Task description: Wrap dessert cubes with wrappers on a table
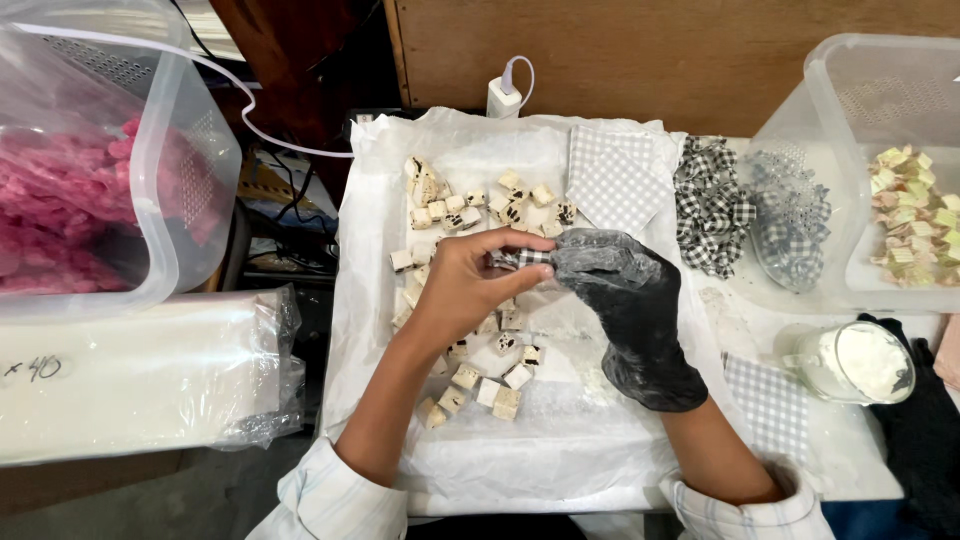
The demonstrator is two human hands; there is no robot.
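My bare left hand [462,285] and my right hand [625,305], which wears a black glove, meet over the middle of the table. Between their fingertips they pinch one small candy [527,259] in a grey checked wrapper, each hand gripping one end. Below and behind the hands, several cream cubes with dark specks [480,205] lie loose on a white plastic sheet [520,450]. More of these cubes [478,385] lie near my left wrist.
A stack of grey checked paper squares [612,180] lies at the back; wrapped checked candies [712,205] are piled to the right. A clear bin [880,110] holds pastel wrapped pieces, another bin [150,160] pink ones. A cup of white powder [850,362] stands front right.
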